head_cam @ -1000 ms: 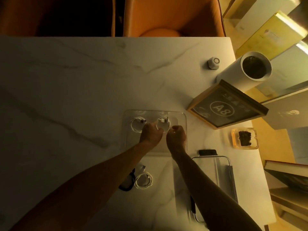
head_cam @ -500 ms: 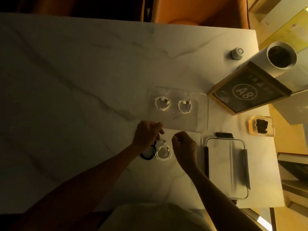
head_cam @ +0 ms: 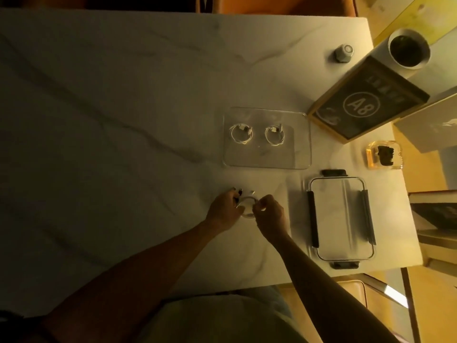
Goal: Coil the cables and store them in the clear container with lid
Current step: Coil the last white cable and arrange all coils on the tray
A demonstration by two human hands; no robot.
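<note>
Hands meet near the front middle of the white marble-veined table (head_cam: 123,120), working one cable between them. Left hand (head_cam: 223,212): fingers curled, pinching the left side of a small white coiled cable (head_cam: 247,206); a dark plug end and pale connector tips poke out just beyond the fingertips. Whether the dark bit belongs to a second, black cable I cannot tell. Right hand (head_cam: 270,216): fingers curled in, thumb and forefinger pinching the right side of the same loop. Whether the coil is off the tabletop or resting on it is not clear in this dim light.

Beyond the hands, well apart from them, sits the clear rectangular open container (head_cam: 300,139). Two white coiled cables lie inside it side by side, left coil (head_cam: 241,133) and right coil (head_cam: 274,135), apart from each other, with bare floor to the right of them.

Right of the hands, the clear flat lid with dark clip handles (head_cam: 342,219) lies on the table, near its edge.

Judged step: third cable being tidied or lifted for storage; two already stowed. Next move likely calls for keeping the loop pinched so it does not spring open, carrying it forward into the container's free space, then fetching the lid.
</note>
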